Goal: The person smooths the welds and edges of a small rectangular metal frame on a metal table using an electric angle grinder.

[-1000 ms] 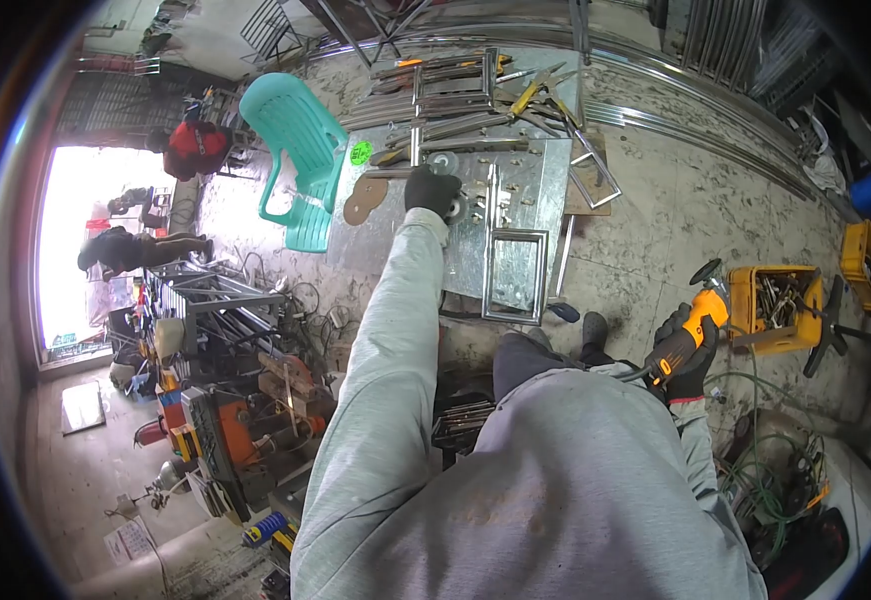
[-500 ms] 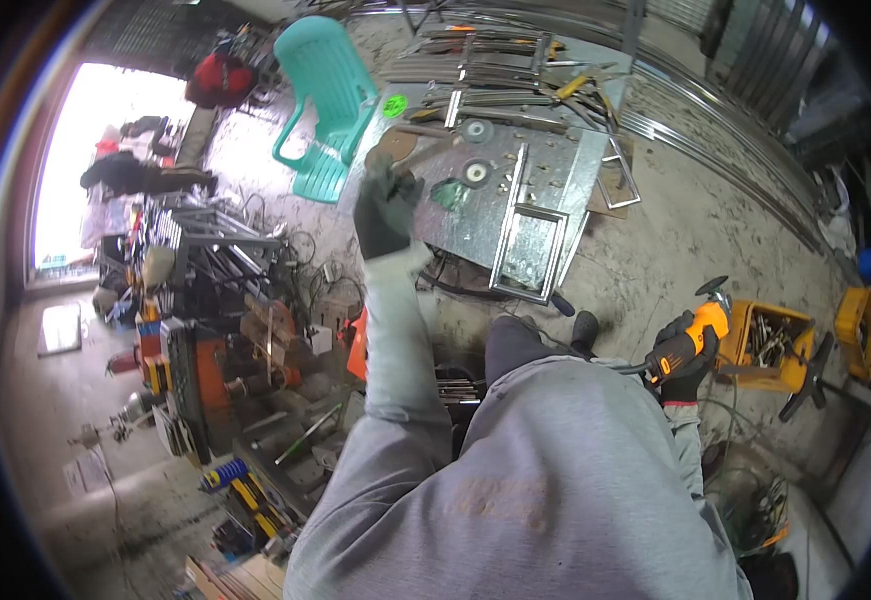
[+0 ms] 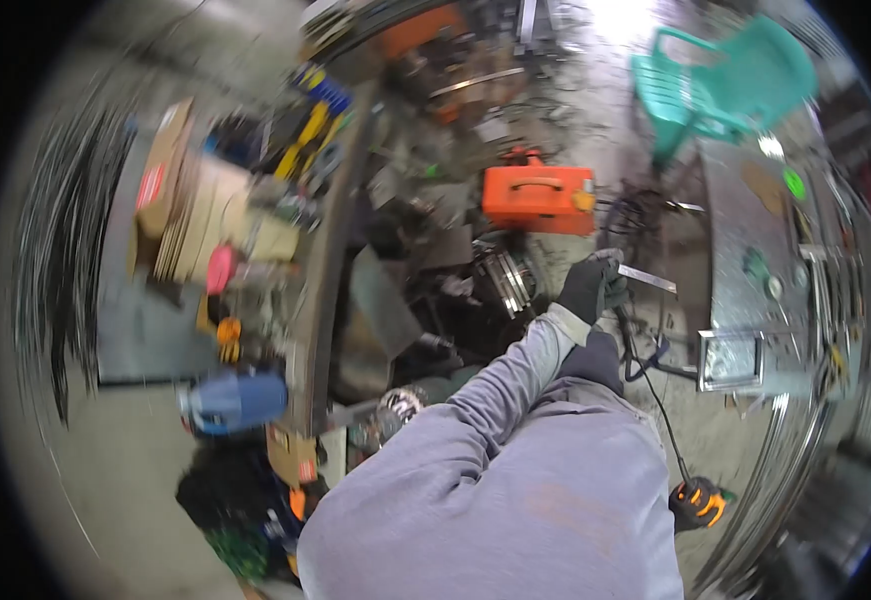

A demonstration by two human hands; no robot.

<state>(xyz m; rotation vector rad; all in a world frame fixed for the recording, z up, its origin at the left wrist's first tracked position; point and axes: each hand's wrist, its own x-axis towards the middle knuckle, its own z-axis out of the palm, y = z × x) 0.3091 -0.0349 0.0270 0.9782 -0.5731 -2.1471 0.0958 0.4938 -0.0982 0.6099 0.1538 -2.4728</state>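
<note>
My left hand (image 3: pixel 592 287), in a dark glove, is closed in front of my body. From its fingers a short flat metal strip (image 3: pixel 650 279) points to the right. Low at the right, an orange and black angle grinder (image 3: pixel 700 503) hangs by my side, its cord running up past my leg. My right hand (image 3: pixel 686 512) is mostly hidden behind the grinder, its dark glove seeming to wrap the body. On the metal-topped table (image 3: pixel 745 300) to the right lies a rectangular metal frame (image 3: pixel 730 360), apart from both hands.
An orange case (image 3: pixel 538 200) stands on the floor ahead. Behind the table's far end is a green plastic chair (image 3: pixel 725 85). A cluttered bench (image 3: pixel 320 300) runs along the left, with a blue jug (image 3: pixel 233 402) and cardboard (image 3: pixel 163 170). Long metal bars lie along the right.
My view has swung left, so the table now sits at the right. My left hand has come from above the table's edge to in front of me, with the strip now showing. The grinder hangs lower in view.
</note>
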